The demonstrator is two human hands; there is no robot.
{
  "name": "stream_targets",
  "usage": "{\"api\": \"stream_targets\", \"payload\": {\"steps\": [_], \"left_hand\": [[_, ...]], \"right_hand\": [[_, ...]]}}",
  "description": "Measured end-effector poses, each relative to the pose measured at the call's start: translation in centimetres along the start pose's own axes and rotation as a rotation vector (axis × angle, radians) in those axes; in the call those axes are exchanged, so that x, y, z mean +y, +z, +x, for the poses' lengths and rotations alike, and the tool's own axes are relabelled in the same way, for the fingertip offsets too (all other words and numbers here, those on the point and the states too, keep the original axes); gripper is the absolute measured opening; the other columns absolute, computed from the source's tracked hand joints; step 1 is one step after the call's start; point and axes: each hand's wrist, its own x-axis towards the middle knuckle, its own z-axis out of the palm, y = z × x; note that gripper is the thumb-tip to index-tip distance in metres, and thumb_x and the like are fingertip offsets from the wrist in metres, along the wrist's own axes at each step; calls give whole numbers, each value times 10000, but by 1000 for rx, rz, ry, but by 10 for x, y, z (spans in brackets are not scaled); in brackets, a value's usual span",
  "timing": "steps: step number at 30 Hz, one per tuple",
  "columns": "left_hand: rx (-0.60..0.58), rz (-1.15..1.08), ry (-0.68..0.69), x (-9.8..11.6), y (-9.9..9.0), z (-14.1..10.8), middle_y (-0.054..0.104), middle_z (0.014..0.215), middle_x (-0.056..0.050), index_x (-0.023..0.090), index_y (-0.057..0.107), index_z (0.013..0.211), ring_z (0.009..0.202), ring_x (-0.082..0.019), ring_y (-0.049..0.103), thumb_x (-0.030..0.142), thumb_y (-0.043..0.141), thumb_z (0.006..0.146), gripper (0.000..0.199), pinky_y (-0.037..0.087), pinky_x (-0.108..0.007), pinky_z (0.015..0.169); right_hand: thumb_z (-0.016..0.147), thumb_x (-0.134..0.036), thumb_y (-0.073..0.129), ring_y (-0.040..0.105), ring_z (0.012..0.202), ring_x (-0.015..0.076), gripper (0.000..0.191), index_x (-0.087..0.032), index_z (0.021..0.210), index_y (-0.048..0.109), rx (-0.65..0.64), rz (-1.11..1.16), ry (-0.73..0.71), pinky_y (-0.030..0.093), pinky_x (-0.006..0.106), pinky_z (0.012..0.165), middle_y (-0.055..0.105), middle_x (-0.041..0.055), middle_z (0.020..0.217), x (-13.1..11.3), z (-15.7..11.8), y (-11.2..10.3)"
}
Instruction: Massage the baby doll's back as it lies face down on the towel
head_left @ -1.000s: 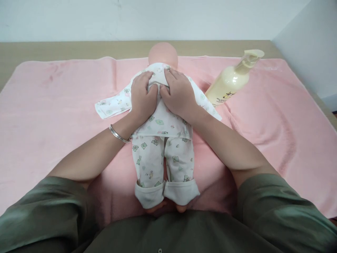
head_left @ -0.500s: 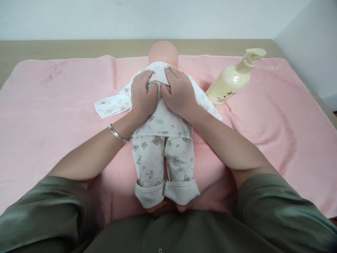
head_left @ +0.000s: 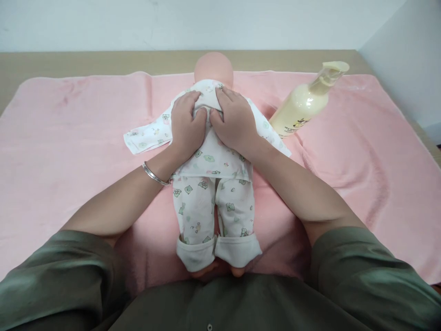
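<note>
The doll (head_left: pixel 211 161) lies on the blanket (head_left: pixel 79 170), left of the bottle (head_left: pixel 302 108), before the wall (head_left: pixel 179 23).

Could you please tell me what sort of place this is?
Probably an indoor baby-care practice area, though little of the room shows: a clothed doll lies on a pink blanket spread over a tabletop, with a pump bottle nearby.

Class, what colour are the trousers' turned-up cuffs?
The cuffs are plain white, clearest in the head view.
</note>
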Motion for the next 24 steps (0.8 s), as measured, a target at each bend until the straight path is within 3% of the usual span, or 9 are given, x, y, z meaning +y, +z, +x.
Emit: {"api": "stream_targets", "payload": {"steps": [3, 7, 12, 17, 22, 24], "left_hand": [[4, 9, -12, 5, 0, -1, 722, 1382, 16, 352, 706, 1184, 1439, -287, 561, 251, 590, 893, 329, 433, -467, 1298], [17, 39, -40, 13, -1, -1, 721, 1393, -45, 258, 694, 1231, 1393, -293, 583, 234, 558, 832, 423, 421, -510, 1281], [-11, 4, -88, 13, 1, 1, 702, 1406, 4, 306, 663, 1219, 1423, -279, 524, 310, 576, 852, 377, 345, -535, 1315], [-4, 35, -99, 19, 0, 0, 699, 1408, -43, 263, 669, 1233, 1411, -289, 534, 310, 564, 853, 397, 360, -508, 1300], [-5, 30, -100, 22, -2, -1, 701, 1404, -45, 251, 683, 1253, 1384, -281, 556, 279, 567, 847, 424, 389, -503, 1286], [-8, 20, -98, 20, -2, -1, 698, 1402, -22, 302, 688, 1226, 1409, -293, 544, 320, 576, 868, 376, 387, -499, 1293]], "right_hand": [[989, -368, 343, 533, 1411, 294, 591, -148, 1484, 580, 4, 1, -2, 411, 437, 1266, 623, 99, 1530, -1, 0, 0], [987, -362, 372, 510, 1457, 299, 591, -144, 1505, 558, 11, 10, 5, 394, 455, 1283, 598, 95, 1571, 0, 0, 1], [1005, -380, 355, 549, 1394, 297, 602, -82, 1479, 577, 17, 20, -18, 415, 443, 1256, 632, 144, 1516, 2, 1, 2], [990, -335, 401, 544, 1415, 303, 519, -210, 1449, 607, 18, 2, 21, 427, 453, 1260, 632, 61, 1526, -1, 1, 1], [998, -284, 418, 590, 1374, 291, 470, -188, 1404, 635, 19, -45, 21, 454, 412, 1235, 674, 94, 1466, -5, -1, -1], [992, -270, 426, 582, 1397, 295, 459, -212, 1394, 640, 17, -45, 30, 447, 429, 1244, 678, 82, 1466, -5, -1, -1]]}}
